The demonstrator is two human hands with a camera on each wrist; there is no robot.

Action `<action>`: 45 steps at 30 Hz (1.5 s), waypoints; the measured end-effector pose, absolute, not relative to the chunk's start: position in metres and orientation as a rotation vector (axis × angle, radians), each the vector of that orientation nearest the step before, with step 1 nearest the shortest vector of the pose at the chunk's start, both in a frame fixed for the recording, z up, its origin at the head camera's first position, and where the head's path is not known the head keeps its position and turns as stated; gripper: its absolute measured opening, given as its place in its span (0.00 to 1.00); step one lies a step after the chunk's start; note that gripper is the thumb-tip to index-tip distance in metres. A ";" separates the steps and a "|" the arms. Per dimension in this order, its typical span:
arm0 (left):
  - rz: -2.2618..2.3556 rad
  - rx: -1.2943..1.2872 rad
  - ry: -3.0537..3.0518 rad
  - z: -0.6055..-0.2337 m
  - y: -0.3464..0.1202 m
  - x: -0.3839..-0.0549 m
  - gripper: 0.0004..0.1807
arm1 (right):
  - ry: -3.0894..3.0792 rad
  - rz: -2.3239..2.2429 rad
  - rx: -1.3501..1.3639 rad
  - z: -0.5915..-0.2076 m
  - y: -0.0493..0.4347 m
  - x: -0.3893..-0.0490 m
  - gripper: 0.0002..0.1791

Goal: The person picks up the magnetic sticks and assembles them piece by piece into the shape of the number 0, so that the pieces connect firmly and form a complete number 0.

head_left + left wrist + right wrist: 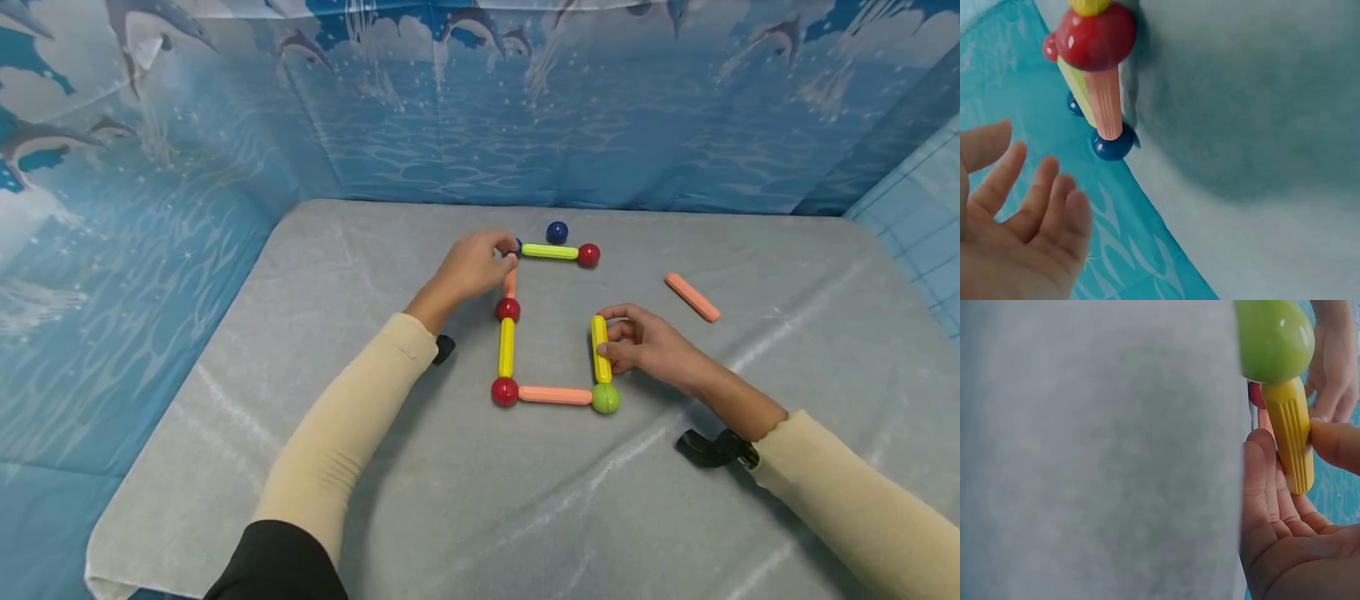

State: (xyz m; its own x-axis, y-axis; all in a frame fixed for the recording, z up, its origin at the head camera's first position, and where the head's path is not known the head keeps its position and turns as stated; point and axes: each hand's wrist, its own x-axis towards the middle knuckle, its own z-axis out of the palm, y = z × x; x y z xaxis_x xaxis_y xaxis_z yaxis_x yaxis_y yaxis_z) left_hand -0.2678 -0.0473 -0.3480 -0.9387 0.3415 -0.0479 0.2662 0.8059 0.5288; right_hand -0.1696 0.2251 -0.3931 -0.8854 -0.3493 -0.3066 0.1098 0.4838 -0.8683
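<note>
Plastic building sticks and balls form a linked chain on the table. In the head view my right hand pinches a yellow stick between thumb and fingers; one end of that stick meets a green ball. An orange stick joins the green ball to a red ball. From there another yellow stick leads up to a second red ball. My left hand is beside a blue ball at the chain's far corner. Its fingers look loose and apart from the ball in the left wrist view.
A yellow-green stick runs from the far corner to a red ball. Just behind it sits a loose blue ball. One loose orange stick lies to the right on the grey cloth-covered table. Printed blue curtains hang behind.
</note>
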 end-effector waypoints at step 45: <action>0.022 0.630 2.902 -0.371 0.027 -0.324 0.31 | 2.249 -1.368 -0.223 -0.396 0.226 -0.172 0.31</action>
